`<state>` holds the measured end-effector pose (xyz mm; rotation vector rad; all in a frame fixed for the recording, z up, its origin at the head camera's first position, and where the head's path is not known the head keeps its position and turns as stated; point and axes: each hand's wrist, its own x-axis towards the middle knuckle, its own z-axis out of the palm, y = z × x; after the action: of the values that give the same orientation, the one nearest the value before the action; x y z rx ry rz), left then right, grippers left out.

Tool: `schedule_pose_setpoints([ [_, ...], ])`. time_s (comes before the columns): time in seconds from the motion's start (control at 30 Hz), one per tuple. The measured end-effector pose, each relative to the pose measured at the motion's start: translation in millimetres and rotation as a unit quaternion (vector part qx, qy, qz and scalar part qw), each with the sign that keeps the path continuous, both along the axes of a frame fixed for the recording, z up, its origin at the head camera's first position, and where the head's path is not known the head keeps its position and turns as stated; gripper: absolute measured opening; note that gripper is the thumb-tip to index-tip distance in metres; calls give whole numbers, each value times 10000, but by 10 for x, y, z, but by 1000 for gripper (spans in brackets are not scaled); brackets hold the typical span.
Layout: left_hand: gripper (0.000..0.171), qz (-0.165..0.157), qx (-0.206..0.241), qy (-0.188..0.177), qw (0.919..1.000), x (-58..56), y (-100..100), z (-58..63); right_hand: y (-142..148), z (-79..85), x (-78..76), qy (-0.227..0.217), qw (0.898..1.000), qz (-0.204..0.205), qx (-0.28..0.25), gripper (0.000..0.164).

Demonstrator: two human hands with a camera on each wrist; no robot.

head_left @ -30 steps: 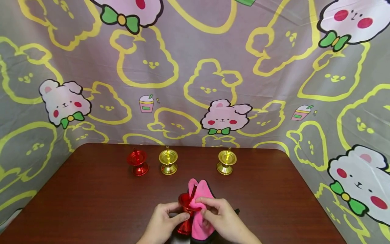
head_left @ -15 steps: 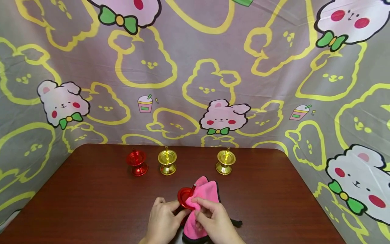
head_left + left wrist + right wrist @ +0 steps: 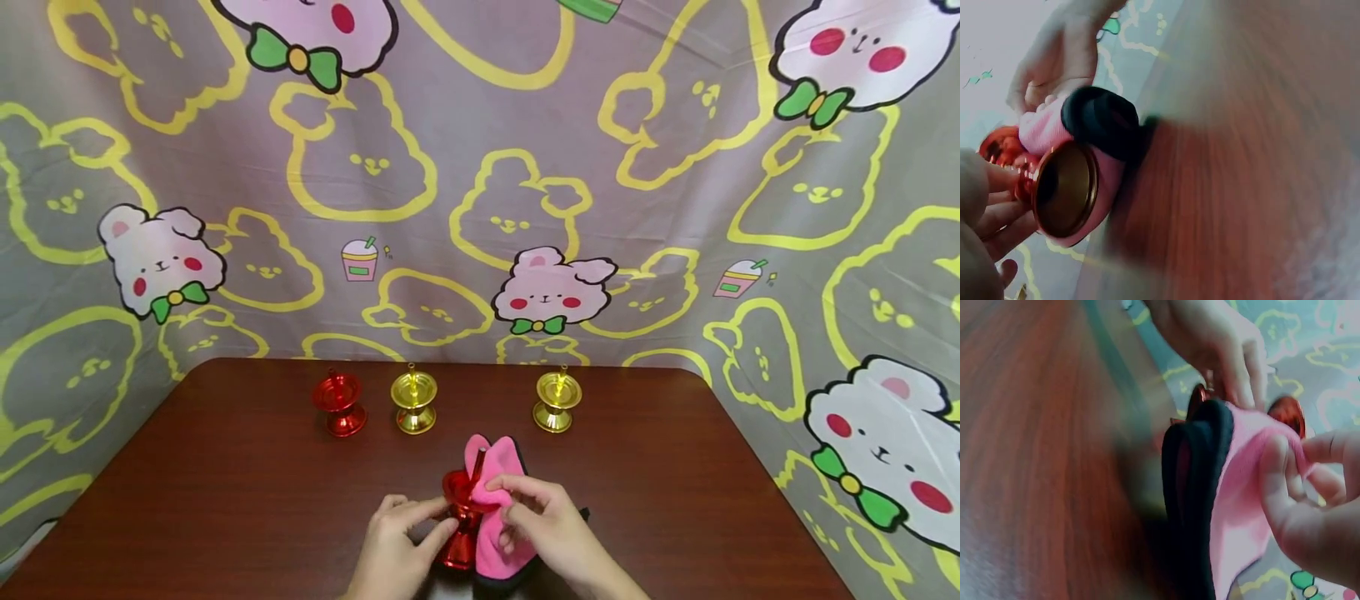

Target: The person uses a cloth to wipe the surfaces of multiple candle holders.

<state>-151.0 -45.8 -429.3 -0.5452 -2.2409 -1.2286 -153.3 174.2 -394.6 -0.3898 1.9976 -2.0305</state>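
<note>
Near the table's front edge, my left hand (image 3: 405, 542) grips a shiny red candle holder (image 3: 461, 550) by its narrow stem. The holder is held up off the table, and its hollow base (image 3: 1066, 190) faces the left wrist camera. My right hand (image 3: 551, 525) pinches a pink cloth (image 3: 498, 550) with black edging (image 3: 1216, 450) over the right rim of the holder's dish. The cloth hangs down beside the stem and hides part of the holder. In the right wrist view, thumb and fingers of the right hand (image 3: 1310, 512) hold a fold of the cloth.
Along the back of the brown table (image 3: 225, 500) stand another red candle holder (image 3: 341, 406), a gold one (image 3: 414, 404) beside it, and a second gold one (image 3: 557, 402) farther right. A cartoon-printed curtain (image 3: 420, 125) hangs behind the table and at both sides.
Half a second ago the red candle holder was tilted with its dish towards the camera; now it stands more upright. The cloth has swung right, and the right hand has moved slightly right with it.
</note>
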Motion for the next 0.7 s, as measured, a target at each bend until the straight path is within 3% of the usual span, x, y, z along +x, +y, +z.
schedule_pose_setpoints([
  [0.07,26,-235,717,-905,9930,16,-7,10,43,8,-22,-242,9994,139,-212,33],
  [0.1,25,-387,1114,-1392,9832,16,-13,15,58,14,-29,-331,9988,208,-282,33],
  [0.2,29,-1037,2025,-2477,9418,-13,-38,8,81,24,-44,-402,9978,347,-397,32],
  [0.27,33,-1560,2310,-2888,9159,-41,-56,-15,82,34,-50,-370,9977,384,-415,32],
  [0.3,34,-1816,2306,-2984,9082,-54,-65,-28,82,38,-52,-356,9977,393,-427,32],
  [0.4,35,-2561,1969,-3002,8975,-79,-98,-68,92,48,-57,-306,9973,491,-449,32],
  [0.47,35,-2939,1683,-2835,8972,-92,-121,-85,112,45,-63,-235,9963,675,-482,34],
  [0.7,36,-3426,1500,-2507,8929,-111,-177,-75,200,14,-104,561,9872,1432,-416,40],
])
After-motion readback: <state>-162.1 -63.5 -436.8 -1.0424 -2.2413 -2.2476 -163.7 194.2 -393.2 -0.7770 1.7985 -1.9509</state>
